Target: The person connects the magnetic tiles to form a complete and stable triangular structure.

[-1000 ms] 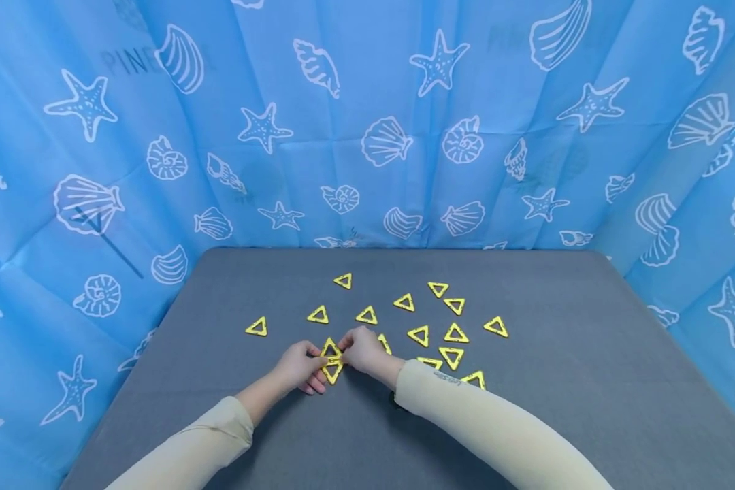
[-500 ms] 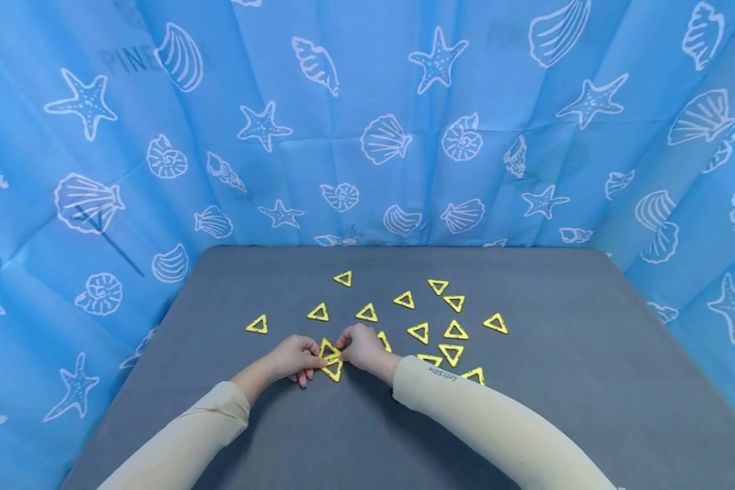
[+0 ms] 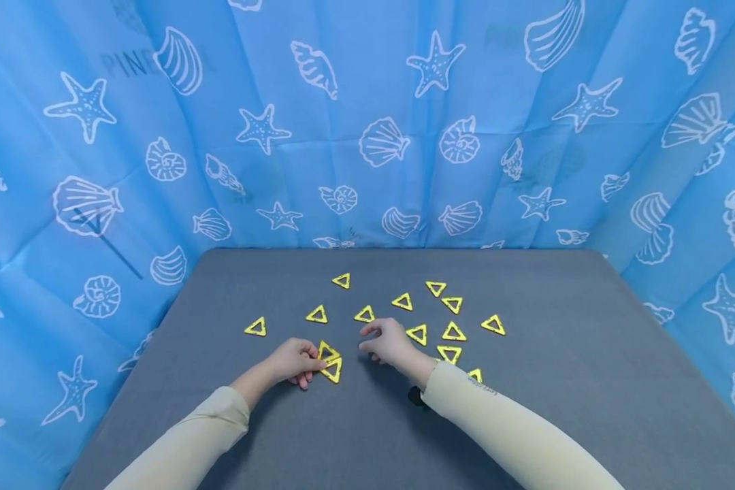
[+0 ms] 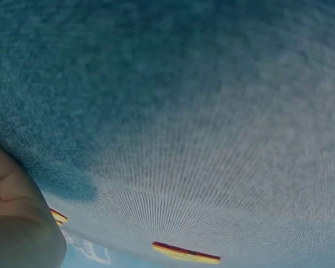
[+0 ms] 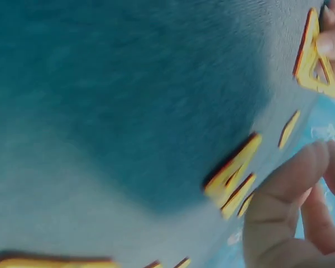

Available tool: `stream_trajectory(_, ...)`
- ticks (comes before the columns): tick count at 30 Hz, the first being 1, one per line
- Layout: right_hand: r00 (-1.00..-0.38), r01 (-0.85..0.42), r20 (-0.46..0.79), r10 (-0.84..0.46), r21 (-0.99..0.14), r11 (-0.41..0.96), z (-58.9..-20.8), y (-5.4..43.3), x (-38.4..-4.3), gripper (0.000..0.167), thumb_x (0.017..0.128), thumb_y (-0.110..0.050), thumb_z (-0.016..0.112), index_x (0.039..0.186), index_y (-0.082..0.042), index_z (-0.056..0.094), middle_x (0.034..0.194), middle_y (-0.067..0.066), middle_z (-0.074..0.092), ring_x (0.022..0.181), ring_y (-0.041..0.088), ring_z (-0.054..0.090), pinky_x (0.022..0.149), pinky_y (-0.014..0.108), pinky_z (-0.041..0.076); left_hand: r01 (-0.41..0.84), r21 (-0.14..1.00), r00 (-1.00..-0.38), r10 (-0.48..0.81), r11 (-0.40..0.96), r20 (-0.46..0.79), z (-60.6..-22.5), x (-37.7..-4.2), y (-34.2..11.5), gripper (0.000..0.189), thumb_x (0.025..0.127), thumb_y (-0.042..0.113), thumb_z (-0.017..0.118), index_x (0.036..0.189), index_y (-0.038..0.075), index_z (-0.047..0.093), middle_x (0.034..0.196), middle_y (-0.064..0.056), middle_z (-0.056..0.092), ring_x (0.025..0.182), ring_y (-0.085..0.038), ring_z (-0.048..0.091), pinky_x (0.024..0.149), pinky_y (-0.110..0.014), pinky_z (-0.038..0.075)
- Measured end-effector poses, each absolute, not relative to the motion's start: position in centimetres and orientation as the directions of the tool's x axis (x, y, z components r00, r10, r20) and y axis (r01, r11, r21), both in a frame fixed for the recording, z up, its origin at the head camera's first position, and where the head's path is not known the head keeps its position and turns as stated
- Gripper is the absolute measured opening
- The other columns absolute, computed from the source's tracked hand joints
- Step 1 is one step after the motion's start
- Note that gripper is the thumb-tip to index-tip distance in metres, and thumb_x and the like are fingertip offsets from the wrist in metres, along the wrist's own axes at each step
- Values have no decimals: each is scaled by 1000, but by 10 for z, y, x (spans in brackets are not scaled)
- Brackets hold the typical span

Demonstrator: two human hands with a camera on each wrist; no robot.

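Observation:
My left hand (image 3: 290, 361) pinches a pair of yellow triangular magnetic tiles, an upper tile (image 3: 320, 350) and a lower tile (image 3: 339, 371), which meet along an edge. Its thumb lies over the lower one. In the right wrist view, the held tile (image 5: 306, 61) shows a red outer edge and a hollow middle. Just to the right, my right hand (image 3: 395, 344) hovers over the table with bent, loose fingers and nothing between them. A tile (image 3: 363, 318) lies flat beyond its fingertips. Part of my left hand (image 4: 22, 218) fills a corner of the left wrist view.
Several matching tiles lie scattered on the grey table (image 3: 282, 429), most of them right of centre. A lone tile (image 3: 263, 327) sits at the left, and another tile (image 3: 348, 280) farther back. A blue shell-print curtain (image 3: 355, 82) hangs behind the table.
My right hand has let go of the paired tiles and moved right, away from them. My left hand still holds the pair, having shifted slightly left.

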State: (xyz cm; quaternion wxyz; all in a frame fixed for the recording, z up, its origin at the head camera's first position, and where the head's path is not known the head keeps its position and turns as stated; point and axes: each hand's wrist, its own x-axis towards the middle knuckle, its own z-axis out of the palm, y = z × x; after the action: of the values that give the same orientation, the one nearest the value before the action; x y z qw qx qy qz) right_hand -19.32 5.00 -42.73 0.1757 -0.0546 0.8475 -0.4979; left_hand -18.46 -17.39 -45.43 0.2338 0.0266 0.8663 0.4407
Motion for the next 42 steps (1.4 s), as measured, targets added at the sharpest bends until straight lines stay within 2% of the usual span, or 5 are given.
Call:
stream_trajectory(8, -919, 169, -325, -222, -836, 523, -428, 72, -194, 42, 88, 1, 69, 129, -2, 60, 107, 18, 62, 80, 21, 65, 71, 38, 52, -157, 795, -890, 265, 585, -371, -453, -183, -174, 13, 92, 11, 67, 86, 5, 57, 56, 0, 55, 44, -7, 54, 45, -22, 36)
stream_trajectory(19, -887, 161, -392, -243, -756, 634, -434, 75, -203, 63, 86, -1, 72, 144, -11, 49, 84, 9, 62, 70, 18, 60, 64, 33, 51, -173, 771, -891, 237, 613, -388, -452, -185, -173, 14, 92, 13, 68, 87, 6, 57, 57, 0, 56, 45, -8, 54, 46, -22, 37)
stream_trajectory(25, -872, 164, -419, -254, -739, 654, -434, 75, -209, 64, 85, 2, 73, 143, -12, 50, 81, 11, 62, 64, 18, 60, 62, 32, 52, -167, 778, -886, 254, 606, -387, -455, -185, -176, 14, 92, 13, 68, 87, 6, 57, 57, 0, 56, 45, -7, 55, 46, -23, 37)
stream_trajectory(33, -871, 192, -430, -238, -743, 641, -437, 79, -214, 61, 84, 6, 71, 140, -12, 54, 119, 22, 57, 60, 17, 60, 60, 32, 53, -147, 792, -882, 283, 593, -376, -454, -186, -176, 15, 92, 13, 68, 87, 5, 57, 57, 1, 56, 45, -7, 55, 45, -22, 38)
stream_trajectory(42, -874, 196, -425, -234, -751, 631, -439, 80, -213, 59, 83, 7, 71, 137, -11, 57, 118, 20, 57, 58, 15, 60, 57, 31, 53, -155, 786, -880, 278, 598, -385, -455, -185, -175, 13, 92, 12, 67, 88, 5, 57, 57, 1, 56, 44, -7, 55, 45, -21, 37)
